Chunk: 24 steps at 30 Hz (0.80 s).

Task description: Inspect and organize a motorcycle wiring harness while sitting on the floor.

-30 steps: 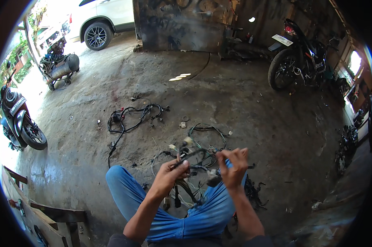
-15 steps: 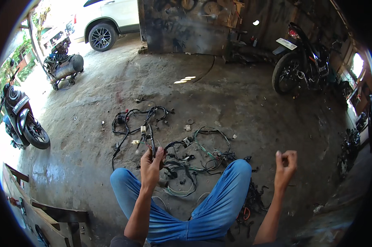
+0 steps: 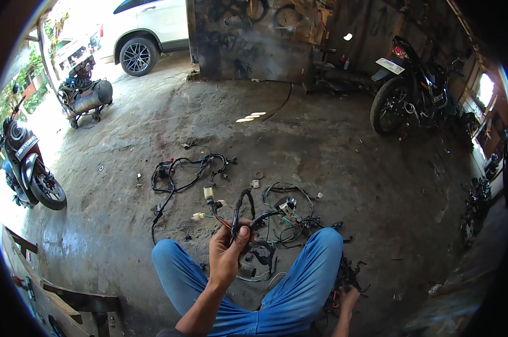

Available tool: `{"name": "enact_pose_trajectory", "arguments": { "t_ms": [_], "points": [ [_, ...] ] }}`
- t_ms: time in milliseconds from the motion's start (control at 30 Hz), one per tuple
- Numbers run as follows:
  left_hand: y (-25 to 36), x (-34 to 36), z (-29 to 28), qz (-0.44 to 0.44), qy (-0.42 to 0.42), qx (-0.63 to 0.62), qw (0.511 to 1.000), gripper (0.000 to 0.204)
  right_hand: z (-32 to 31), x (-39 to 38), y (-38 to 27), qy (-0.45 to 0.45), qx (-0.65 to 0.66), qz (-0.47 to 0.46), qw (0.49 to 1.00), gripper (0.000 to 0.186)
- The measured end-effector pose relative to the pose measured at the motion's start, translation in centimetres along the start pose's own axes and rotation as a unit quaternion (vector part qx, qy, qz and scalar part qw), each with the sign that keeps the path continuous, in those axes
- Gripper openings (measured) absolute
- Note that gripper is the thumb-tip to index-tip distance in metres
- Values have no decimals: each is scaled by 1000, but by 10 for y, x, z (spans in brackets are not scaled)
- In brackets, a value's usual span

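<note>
My left hand [image 3: 227,259] is closed round a wiring harness, with a black-wrapped loop [image 3: 243,209] standing up above the thumb. White plug connectors [image 3: 209,194] hang from its thin coloured wires to the left of the fingers. Beyond and below the hand, more of the harness [image 3: 299,224] lies between and past my knees, with green and black wires in loops. By my right thigh, my right hand [image 3: 349,299] is down with curled fingers at a heap of black scraps [image 3: 350,274]. An orange handle-like piece [image 3: 336,300] is right beside its fingertips; what the fingers grip is hidden.
Another black harness [image 3: 178,180] lies on the concrete floor ahead. A motorcycle [image 3: 403,90] stands at the far right, a scooter [image 3: 35,168] at the left. An air compressor [image 3: 91,96] and a white car [image 3: 167,28] are behind. A wooden bench [image 3: 80,297] is at the lower left.
My right hand has dropped from the air at the right to the black scraps beside my thigh. The left hand has come nearer and rightward, carrying the harness and its white connectors.
</note>
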<state>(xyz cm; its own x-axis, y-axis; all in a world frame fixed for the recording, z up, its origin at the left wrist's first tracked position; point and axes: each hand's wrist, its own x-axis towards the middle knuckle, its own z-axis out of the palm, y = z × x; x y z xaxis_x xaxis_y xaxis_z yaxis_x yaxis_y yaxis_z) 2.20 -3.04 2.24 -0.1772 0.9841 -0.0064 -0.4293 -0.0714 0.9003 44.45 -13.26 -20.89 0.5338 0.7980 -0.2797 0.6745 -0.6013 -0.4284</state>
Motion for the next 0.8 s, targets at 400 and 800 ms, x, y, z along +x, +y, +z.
{"name": "enact_pose_trajectory", "arguments": {
  "t_ms": [400,800],
  "points": [
    [-13,-19,21,13,36,6,999,29,-94,-98,-293,-31,441,-363,820,20],
    [-18,-33,14,-3,52,3,999,21,-41,-118,-347,-153,530,-350,757,17]
  ]
}}
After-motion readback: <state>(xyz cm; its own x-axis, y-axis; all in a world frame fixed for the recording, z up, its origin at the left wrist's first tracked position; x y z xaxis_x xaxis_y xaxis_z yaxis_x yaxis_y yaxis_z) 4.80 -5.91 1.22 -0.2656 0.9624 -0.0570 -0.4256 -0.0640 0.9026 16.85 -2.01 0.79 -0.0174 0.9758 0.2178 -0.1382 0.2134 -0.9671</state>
